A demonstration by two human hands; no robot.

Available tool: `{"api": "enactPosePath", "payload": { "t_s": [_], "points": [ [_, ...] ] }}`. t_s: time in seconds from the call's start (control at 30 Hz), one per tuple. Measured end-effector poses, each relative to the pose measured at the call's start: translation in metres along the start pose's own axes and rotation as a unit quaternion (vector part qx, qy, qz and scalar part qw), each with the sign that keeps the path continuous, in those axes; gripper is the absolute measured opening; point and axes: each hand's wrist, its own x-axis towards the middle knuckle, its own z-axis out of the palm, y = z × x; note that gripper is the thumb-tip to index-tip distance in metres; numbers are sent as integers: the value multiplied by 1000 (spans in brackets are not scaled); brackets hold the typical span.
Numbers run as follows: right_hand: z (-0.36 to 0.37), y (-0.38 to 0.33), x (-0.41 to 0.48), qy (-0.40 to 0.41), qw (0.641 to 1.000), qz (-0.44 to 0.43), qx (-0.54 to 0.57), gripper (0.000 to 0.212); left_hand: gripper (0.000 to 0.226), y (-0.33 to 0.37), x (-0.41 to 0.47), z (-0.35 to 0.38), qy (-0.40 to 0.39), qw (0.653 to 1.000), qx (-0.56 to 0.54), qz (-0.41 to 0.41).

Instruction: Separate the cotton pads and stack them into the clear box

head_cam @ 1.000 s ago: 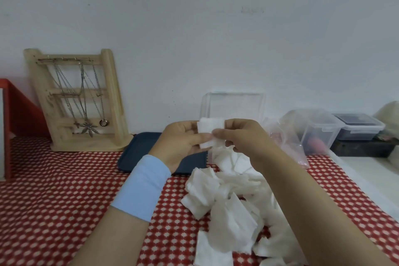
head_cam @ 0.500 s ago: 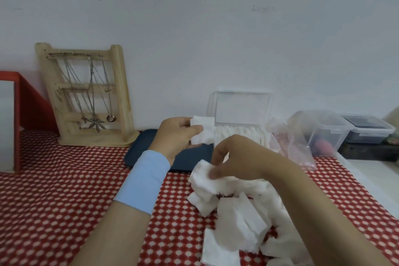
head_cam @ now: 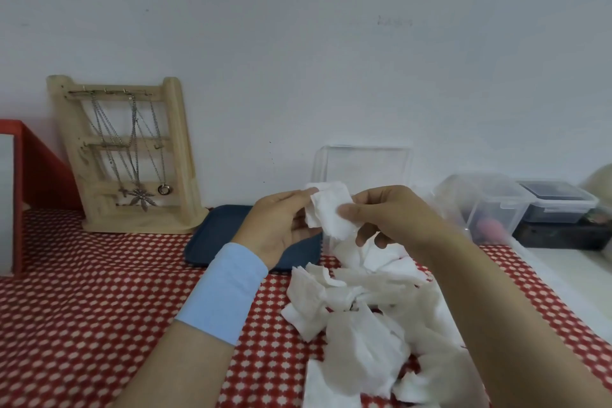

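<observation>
Both hands meet in front of the clear box (head_cam: pixel 364 162), which stands open against the wall with its lid upright. My left hand (head_cam: pixel 281 225) pinches white cotton pads (head_cam: pixel 328 209) at their left edge. My right hand (head_cam: pixel 387 215) pinches the same pads from the right with thumb and fingers. A loose pile of white cotton pads (head_cam: pixel 364 318) lies on the red patterned tablecloth below my right forearm. The box's lower part is hidden behind my hands.
A dark blue tray (head_cam: pixel 215 235) lies behind my left hand. A wooden jewellery stand (head_cam: pixel 132 156) with necklaces leans at the wall on the left. Clear plastic containers (head_cam: pixel 490 205) and a dark-lidded one (head_cam: pixel 559 202) stand at the right. A red frame (head_cam: pixel 29 172) is at far left.
My right hand lifted from the pile with another pad and brought it up to the pad in my left hand. Both hands now hold pads together.
</observation>
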Motion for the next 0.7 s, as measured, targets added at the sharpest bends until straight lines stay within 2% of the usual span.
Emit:
{"api": "enactPosePath", "payload": {
  "t_s": [0.27,0.37,0.63,0.7],
  "points": [
    [-3,-2,0,67,997,5,25,31,20,-6,-1,7,27,999,-44,1],
    [1,-3,-1,54,998,7,32,25,23,-7,-3,12,-1,999,-48,-7],
    [7,1,3,119,993,-10,-22,17,38,-1,-7,15,-51,998,-44,-19],
    [10,0,4,112,993,-23,-6,17,39,3,-9,14,-73,997,3,-3]
  ]
}}
